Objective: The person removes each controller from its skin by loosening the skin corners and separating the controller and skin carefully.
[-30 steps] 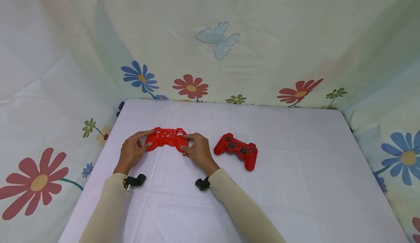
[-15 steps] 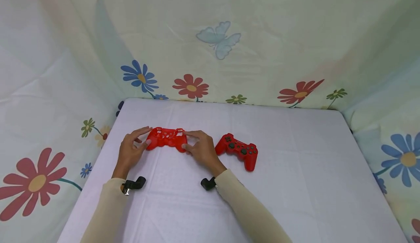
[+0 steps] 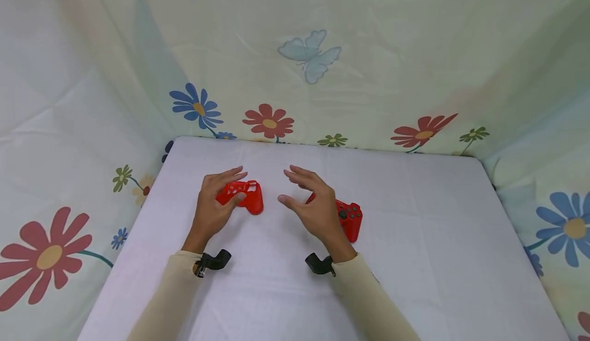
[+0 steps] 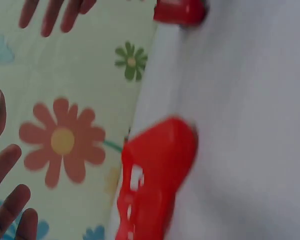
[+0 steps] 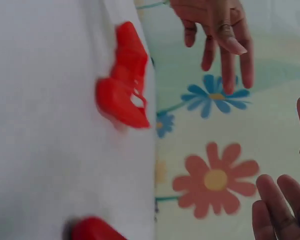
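A red, shell-like game controller cover (image 3: 254,199) with cut-out holes lies on the white table, left of centre in the head view. My left hand (image 3: 214,205) is raised over its left part and hides some of it, fingers spread and holding nothing. To the right, a red game controller (image 3: 352,220) with dark buttons and sticks is partly hidden behind my right hand (image 3: 318,205), which is also lifted with loose, empty fingers. In the left wrist view the cover (image 4: 157,165) sits apart from the fingers. The right wrist view shows the cover (image 5: 122,85) too.
A white cloth covers the table (image 3: 428,238). A flower-printed curtain (image 3: 369,75) rises behind its far edge and along both sides. Small black cameras (image 3: 216,260) are strapped to both wrists.
Both hands have let go of the controller cover and lifted. They have moved to the right, the right hand coming over the controller. Cover and controller lie about where they were.
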Motion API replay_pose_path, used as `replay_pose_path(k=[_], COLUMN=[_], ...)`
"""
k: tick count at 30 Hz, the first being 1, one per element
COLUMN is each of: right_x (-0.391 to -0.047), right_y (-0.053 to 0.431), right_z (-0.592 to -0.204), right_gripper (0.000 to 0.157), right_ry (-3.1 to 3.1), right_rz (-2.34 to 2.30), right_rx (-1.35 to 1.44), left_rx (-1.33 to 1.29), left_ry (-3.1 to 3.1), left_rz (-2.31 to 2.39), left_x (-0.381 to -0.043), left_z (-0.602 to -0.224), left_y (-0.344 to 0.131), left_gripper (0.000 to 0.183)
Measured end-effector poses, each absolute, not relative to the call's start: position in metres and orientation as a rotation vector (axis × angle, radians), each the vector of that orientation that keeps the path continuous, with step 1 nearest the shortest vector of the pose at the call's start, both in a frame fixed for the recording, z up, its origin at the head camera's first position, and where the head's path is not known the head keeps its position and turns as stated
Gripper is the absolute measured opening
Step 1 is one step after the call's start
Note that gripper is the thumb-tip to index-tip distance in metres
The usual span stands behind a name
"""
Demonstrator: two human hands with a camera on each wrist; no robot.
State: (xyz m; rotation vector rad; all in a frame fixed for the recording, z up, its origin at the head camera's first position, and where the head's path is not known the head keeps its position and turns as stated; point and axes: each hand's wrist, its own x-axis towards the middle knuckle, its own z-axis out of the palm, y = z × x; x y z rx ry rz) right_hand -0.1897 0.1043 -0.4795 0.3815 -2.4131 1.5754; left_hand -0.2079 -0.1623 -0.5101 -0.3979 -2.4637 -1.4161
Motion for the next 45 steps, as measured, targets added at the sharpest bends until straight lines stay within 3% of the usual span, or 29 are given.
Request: replay_pose_path(k=[9,19,28,45], right_x=[-0.171,-0.167,-0.166,-0.162], right_y=[0.172,0.224,0.233,0.225], right_z=[-0.462,-0.497,-0.538,-0.559], right_gripper=[0.071,0.089,0.1,0.091], right_ry=[-2.258,-2.429,-2.643,-2.62], right_rz=[1.51,1.428,1.542,1.658], right_rx=[0.311,0.062,-0.064,-0.009], left_rx=[-0.614,-0.727,-0.869,-0.884], left_ry=[-2.432,-2.519,-2.613,-2.697], left_rz=[-1.575,-1.674,-1.699,-1.707], left_x=[-0.225,-0.248,-0.254,-0.245], left_z=[-0.511,-0.529,-0.549,-0.566], left_y=[-0.095,-0.049,-0.029,-0.015], left_gripper=[0.058,0.067,0.074,0.055])
